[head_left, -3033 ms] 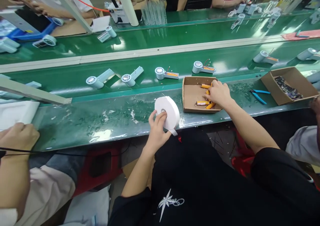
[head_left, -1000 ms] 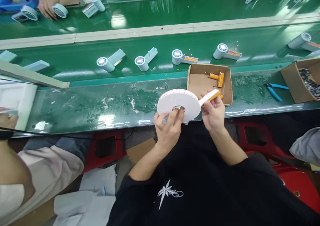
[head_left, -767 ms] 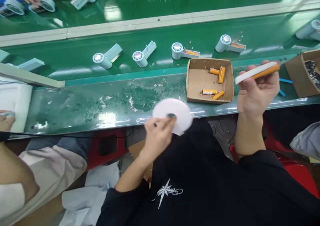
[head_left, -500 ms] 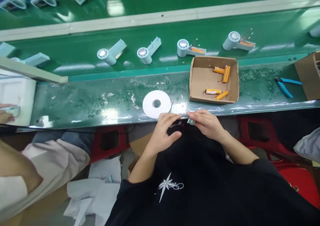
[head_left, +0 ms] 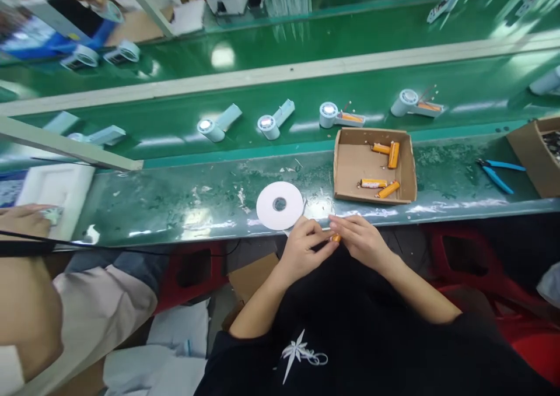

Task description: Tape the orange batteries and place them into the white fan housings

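One slim orange cell (head_left: 335, 238), only its rounded end showing, sits between the person's two hands, just off the near edge of the surface (head_left: 149, 200). The left hand (head_left: 307, 245) pinches it between thumb and forefinger; the right hand (head_left: 361, 239) lays its fingers side by side against it, though whether its thumb closes underneath cannot be told.

Just beside the left hand, one roll of white tape (head_left: 266, 207) lies flat, a smooth disc with a round hole at its core. Right of it stands one shallow open box (head_left: 350, 161) of plain brown cardboard, holding four more cells (head_left: 394, 154), smooth cylinders: two touching towards the back, two close together at the front. Farther right are one pair of cutters (head_left: 499, 171) with two blue handles and a second cardboard box (head_left: 530, 151), cut off by the frame.

The surface is glossy green, scuffed and flecked with pale scraps. Beyond, on a shiny green lane (head_left: 371, 87), four pale-blue plastic units (head_left: 328, 116) with drum-shaped heads stand between the two boxes and the slanted metal post (head_left: 70, 144); two carry orange inside their handles.
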{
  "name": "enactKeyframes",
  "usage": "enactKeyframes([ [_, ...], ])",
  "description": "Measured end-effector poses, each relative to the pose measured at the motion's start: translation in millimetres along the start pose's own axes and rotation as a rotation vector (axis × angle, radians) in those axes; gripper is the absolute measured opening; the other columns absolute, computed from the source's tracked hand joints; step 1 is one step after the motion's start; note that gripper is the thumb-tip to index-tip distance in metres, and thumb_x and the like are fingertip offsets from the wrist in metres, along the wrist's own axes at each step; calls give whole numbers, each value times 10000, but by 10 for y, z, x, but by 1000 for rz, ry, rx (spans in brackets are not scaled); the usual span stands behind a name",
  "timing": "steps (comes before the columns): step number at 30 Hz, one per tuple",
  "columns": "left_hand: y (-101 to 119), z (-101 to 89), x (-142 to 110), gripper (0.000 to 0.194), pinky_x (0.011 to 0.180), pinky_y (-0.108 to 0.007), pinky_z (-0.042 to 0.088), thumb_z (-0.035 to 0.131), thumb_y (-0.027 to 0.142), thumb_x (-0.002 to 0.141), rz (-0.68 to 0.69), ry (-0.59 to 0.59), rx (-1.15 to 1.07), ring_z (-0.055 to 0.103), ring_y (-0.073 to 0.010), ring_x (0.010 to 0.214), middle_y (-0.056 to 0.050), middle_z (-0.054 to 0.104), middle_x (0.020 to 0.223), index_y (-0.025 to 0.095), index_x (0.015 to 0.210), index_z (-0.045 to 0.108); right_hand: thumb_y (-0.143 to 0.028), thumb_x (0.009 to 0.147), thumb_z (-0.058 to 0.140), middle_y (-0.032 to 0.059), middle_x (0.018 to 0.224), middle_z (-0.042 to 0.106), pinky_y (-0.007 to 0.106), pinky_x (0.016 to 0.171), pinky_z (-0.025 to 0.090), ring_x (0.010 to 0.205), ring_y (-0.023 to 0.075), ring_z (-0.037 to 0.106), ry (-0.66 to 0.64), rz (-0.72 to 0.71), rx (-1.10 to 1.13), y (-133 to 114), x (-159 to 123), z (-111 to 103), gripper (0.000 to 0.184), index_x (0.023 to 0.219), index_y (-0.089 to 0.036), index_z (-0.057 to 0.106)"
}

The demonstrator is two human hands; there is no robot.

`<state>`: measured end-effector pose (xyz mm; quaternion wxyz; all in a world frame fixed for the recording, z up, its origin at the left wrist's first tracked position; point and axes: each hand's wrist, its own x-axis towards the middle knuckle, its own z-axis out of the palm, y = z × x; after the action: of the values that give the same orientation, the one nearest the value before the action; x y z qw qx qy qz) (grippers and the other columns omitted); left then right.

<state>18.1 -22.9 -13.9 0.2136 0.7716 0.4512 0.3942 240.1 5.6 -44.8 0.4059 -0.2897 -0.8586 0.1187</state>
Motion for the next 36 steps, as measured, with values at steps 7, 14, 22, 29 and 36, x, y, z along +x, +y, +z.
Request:
enactKeyframes([
  [7,-103,-139,170,187,841,-347,592,707,273,1070,-54,-48,72,676,-202,928,-51,743,945,234,1168,862,-72,1061,636,118,1154,872,390,893,726,1009,245,858,19,84,-31,-5,-16,98,467,1506,-215,620],
  [14,-176,-42,106,165,840,-358,588,723,285,1072,-131,-206,135,681,-208,912,-45,757,920,240,1023,874,-43,1038,631,81,1059,855,367,825,708,947,229,844,64,23,-8,0,-19,109,327,1277,-245,726],
  [22,-108,-157,101,253,804,-352,658,578,169,1089,35,10,47,767,-214,878,-51,810,941,241,969,789,-88,1016,651,108,1122,861,349,881,679,992,226,830,-1,91,-25,-12,-123,221,269,1234,-215,746],
  [29,-145,-293,53,246,727,-312,659,667,59,1011,411,78,42,769,-192,776,-7,836,896,264,1044,799,-379,1006,776,55,1049,876,262,812,630,880,194,812,-455,184,157,35,-55,669,211,1143,-219,794],
  [36,-309,-278,685,162,833,-339,668,632,335,1100,330,-52,-42,793,-222,893,-56,835,976,260,1149,767,-430,989,846,58,1028,874,244,821,635,849,162,820,-268,369,630,-38,-213,143,353,1238,-187,792],
])
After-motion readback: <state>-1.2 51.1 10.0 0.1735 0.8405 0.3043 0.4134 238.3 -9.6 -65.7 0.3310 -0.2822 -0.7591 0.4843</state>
